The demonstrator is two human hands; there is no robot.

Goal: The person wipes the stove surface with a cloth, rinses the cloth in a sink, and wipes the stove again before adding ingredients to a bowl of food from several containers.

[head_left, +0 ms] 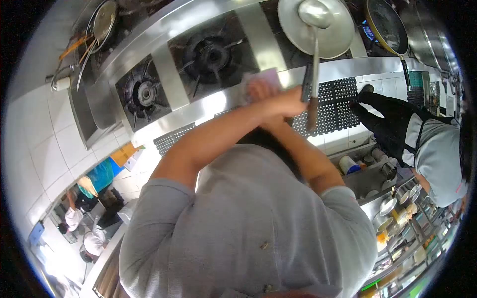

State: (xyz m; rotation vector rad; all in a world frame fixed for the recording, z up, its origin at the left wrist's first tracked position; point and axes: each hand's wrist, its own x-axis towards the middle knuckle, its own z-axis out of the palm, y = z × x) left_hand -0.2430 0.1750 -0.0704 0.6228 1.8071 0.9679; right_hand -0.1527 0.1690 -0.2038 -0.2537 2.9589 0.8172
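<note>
My forearms cross in front of my torso. My left hand (294, 103) reaches across to the right and is closed round the lower end of the black handle of a wide, pale metal wok (290, 22). A ladle (315, 14) rests with its bowl in the wok, its long wooden-ended handle hanging past my left hand. My right hand (262, 91), passing beneath the left arm, is at the stove's front edge. It is closed on a pinkish-white cloth (269, 78); hand and cloth are smeared by motion.
Two black burners, one large (211, 54) and one small (145, 93), lie left of the wok. A frying pan (387, 27) sits over a blue flame on the right. A co-worker (432, 144) stands right, near shelves of utensils. Perforated black mats (338, 104) cover the floor.
</note>
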